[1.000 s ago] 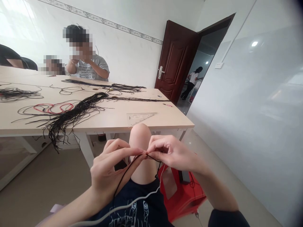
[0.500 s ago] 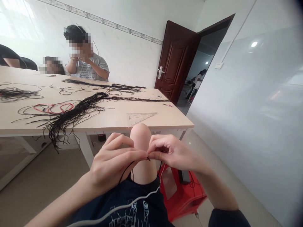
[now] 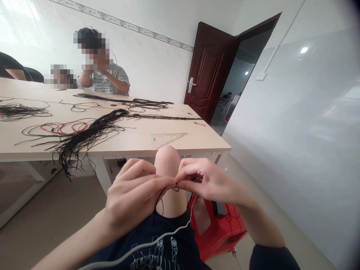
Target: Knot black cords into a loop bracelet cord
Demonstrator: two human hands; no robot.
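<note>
My left hand [image 3: 135, 193] and my right hand [image 3: 204, 180] meet fingertip to fingertip above my raised knee. Both pinch a thin black cord [image 3: 161, 197]. One length of it hangs below my left fingers, and a small loop shows just under the meeting fingertips. Whatever lies between the fingertips themselves is hidden. Beyond my hands, a thick bundle of black cords [image 3: 92, 131] lies on the table [image 3: 135, 140], its loose ends drooping over the front edge. A clear triangular ruler [image 3: 168, 139] rests near that edge.
Red cord [image 3: 64, 128] and more black cords [image 3: 165, 117] lie across the table, with a small pink tool [image 3: 199, 124] at its right end. A red stool [image 3: 219, 240] stands at my right. A white cable [image 3: 140, 245] crosses my lap. Another person [image 3: 104, 78] sits opposite.
The black cord under my left hand has shifted right and bends differently; the short end below my fingertips now shows as a small loop. Both hands keep their pinch.
</note>
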